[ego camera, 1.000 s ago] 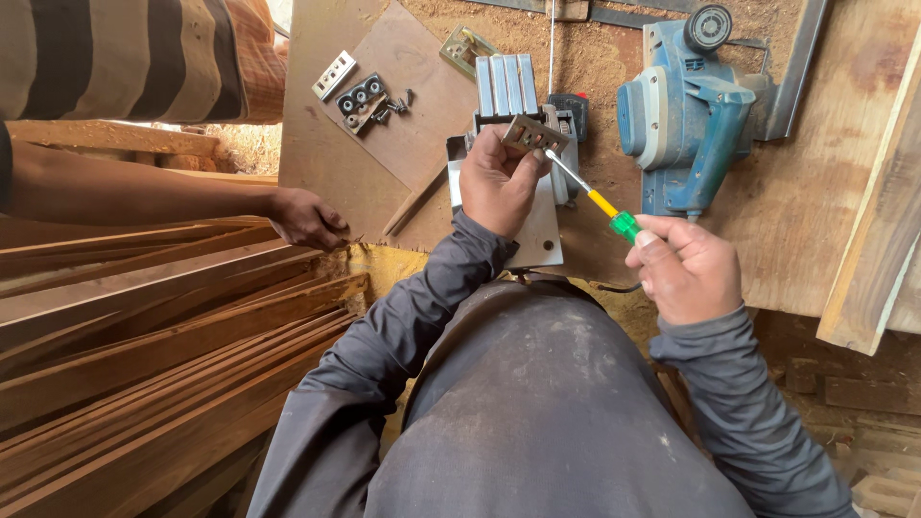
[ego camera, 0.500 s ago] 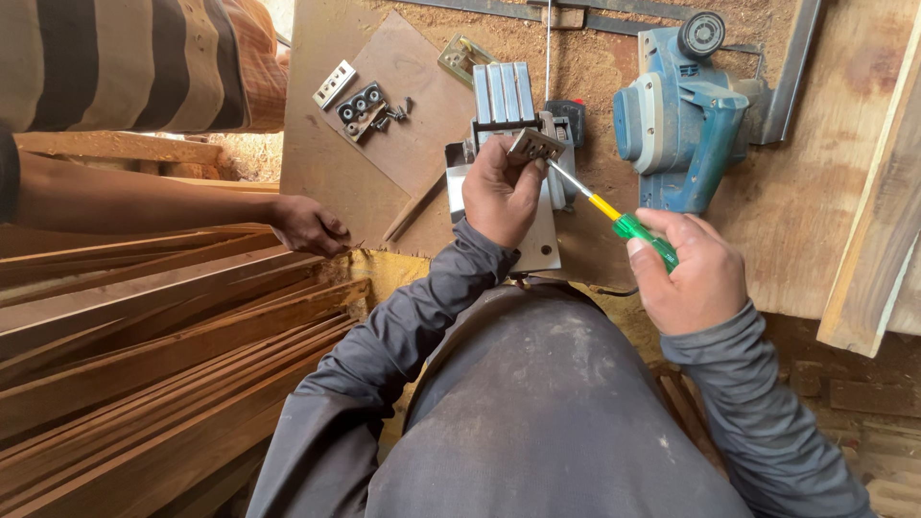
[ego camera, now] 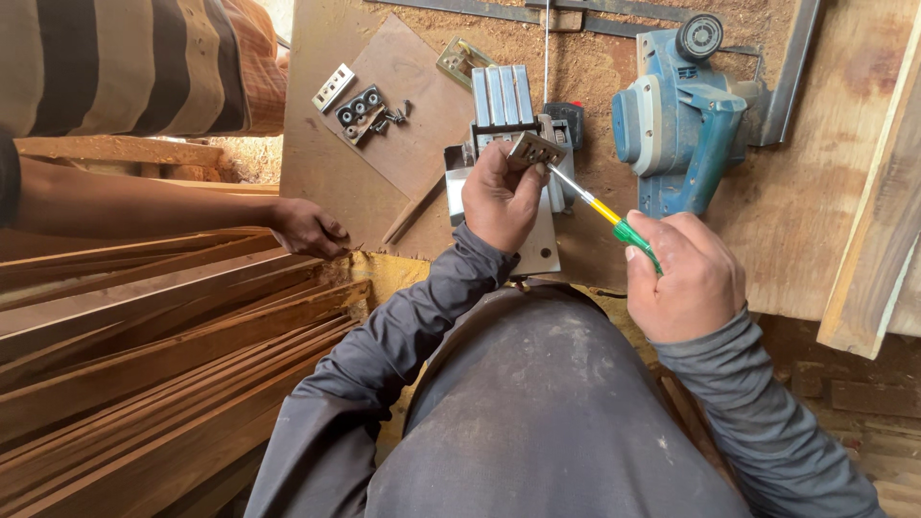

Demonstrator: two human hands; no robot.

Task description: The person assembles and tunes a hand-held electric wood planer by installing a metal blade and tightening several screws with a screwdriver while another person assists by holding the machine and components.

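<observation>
In the head view we see our left hand (ego camera: 501, 197) closed around a small grey metal part (ego camera: 535, 149), which it holds up just above a silver metal machine piece (ego camera: 508, 163) on the sawdust-covered workbench (ego camera: 815, 221). Our right hand (ego camera: 683, 278) is wrapped fully around the green handle of a screwdriver (ego camera: 606, 211), and the thin shaft goes up to the left until its tip touches the metal part. We judge that the tip could slip off the small part if we push at an angle, because the part is held only by the fingers and has no firm support under it; then the tip could hit the left fingers. The part could also fall into the sawdust, where it is hard to find. Just to the right of the screwdriver lies a blue electric planer (ego camera: 676, 120). We see no true container here; a brown board (ego camera: 408, 115) serves as a tray, and on it lie a black piece with round holes (ego camera: 360, 110), some loose screws (ego camera: 395, 113) and a small white plate (ego camera: 333, 87). At the left, another person's hand (ego camera: 307, 228) rests on the edge of a stack of long wooden slats (ego camera: 144, 336), well apart from our hands.
</observation>
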